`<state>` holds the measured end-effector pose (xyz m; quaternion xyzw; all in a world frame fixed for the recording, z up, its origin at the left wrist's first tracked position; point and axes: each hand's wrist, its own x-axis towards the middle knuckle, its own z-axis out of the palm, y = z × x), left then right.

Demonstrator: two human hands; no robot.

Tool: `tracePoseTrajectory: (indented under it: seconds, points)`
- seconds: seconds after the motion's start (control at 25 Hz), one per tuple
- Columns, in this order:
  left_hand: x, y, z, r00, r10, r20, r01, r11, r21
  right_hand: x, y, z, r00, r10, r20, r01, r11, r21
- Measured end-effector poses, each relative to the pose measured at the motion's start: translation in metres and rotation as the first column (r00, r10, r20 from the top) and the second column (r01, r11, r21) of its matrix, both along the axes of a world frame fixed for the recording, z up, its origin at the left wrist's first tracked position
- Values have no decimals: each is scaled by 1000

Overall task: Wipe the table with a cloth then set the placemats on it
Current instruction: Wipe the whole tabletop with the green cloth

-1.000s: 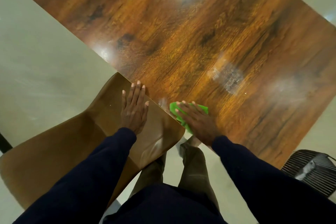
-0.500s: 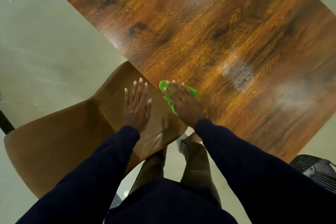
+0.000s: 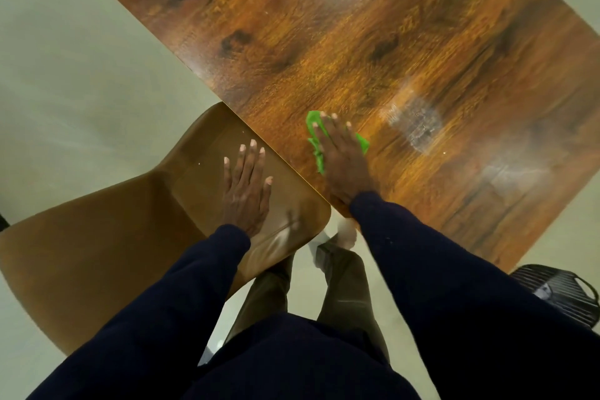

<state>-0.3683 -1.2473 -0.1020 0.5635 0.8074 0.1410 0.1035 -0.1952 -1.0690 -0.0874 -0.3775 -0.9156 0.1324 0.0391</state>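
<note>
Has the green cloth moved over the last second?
Yes. The cloth slid inward from the table edge by the chair, away from the person.

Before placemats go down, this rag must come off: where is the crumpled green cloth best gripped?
Probably pinch the green cloth by its bunched left edge from the brown chair side: it sticks out past the right hand, whose flat fingers pin the rest to the wooden table.

Our right hand (image 3: 341, 162) lies flat on the cloth (image 3: 314, 131) near the edge of the table (image 3: 357, 42); left of it, our left hand (image 3: 246, 188) is over the chair (image 3: 113, 221).
</note>
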Motion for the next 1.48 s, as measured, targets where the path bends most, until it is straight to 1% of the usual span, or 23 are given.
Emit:
tracePoseTrajectory:
  seconds: [0.08,0.16,0.24,0.28,0.36,0.44,0.48,0.56,0.64,0.72,0.8,0.84,0.92,1.0,1.08,1.16,1.2,1.28,1.36,1.4,1.44,1.48]
  points:
    - [2,0,0,1000,-21,-14,21,1000,-3,-16,-23,-2,991,137,-2,-137,991,2]
    - [4,1,2,1000,-29,-6,29,1000,1,11,-45,-11,957,288,-31,-289,957,-12]
    - [3,2,5,1000,-21,3,21,1000,7,52,-48,-10,931,358,-79,-362,930,-59]
    - [2,2,7,1000,-18,5,18,1000,7,68,-42,-8,935,343,-91,-350,934,-75]
    - [-1,-2,10,1000,-22,-5,22,1000,3,78,-23,-2,976,208,-70,-213,974,-75]
    - [-3,-5,9,999,-28,-17,28,1000,-4,51,-5,3,998,49,-47,-50,998,-24]
    - [-3,-6,8,999,-32,-17,32,999,-10,29,-1,4,999,2,-48,-2,1000,0]
    - [1,-7,6,999,-45,-17,45,999,-19,-12,-6,4,998,-3,-58,3,1000,-4]
    - [4,-3,4,997,-72,-20,72,997,-21,-23,-23,0,996,77,-53,-78,997,-13]
    - [9,6,6,994,-105,-18,104,994,-17,7,-49,-6,990,134,-50,-134,991,-4]
    - [16,17,7,990,-139,-8,139,990,-3,63,-76,-10,993,105,-50,-107,994,-29]
    - [20,22,8,988,-154,-1,154,988,8,92,-87,-9,997,49,-56,-51,998,-41]
    - [29,35,8,983,-184,29,183,982,35,143,-98,-5,989,-129,-69,124,989,-80]
    - [38,48,9,974,-222,41,220,974,47,167,-80,-2,953,-298,-44,294,952,-87]
    - [45,61,9,964,-266,12,265,964,36,156,-40,-1,892,-452,-17,451,891,-57]
    - [49,74,7,954,-300,-9,301,953,26,124,-3,-2,843,-538,-27,537,843,-28]
    - [51,80,5,949,-314,-12,314,949,25,107,6,-2,839,-542,-41,541,840,-35]
    - [54,92,0,941,-338,-15,338,941,34,81,-7,-4,894,-444,-69,442,896,-37]
    - [59,109,-5,934,-357,2,357,933,44,88,-49,-8,960,-277,-40,276,961,-27]
    - [63,121,-6,932,-363,13,362,931,49,105,-67,-10,969,-245,-33,244,969,-24]
    - [65,134,-8,931,-365,20,364,930,55,126,-77,-11,961,-273,-37,272,962,-26]
    - [67,148,-9,930,-367,24,365,929,60,147,-79,-11,939,-344,-32,343,939,-21]
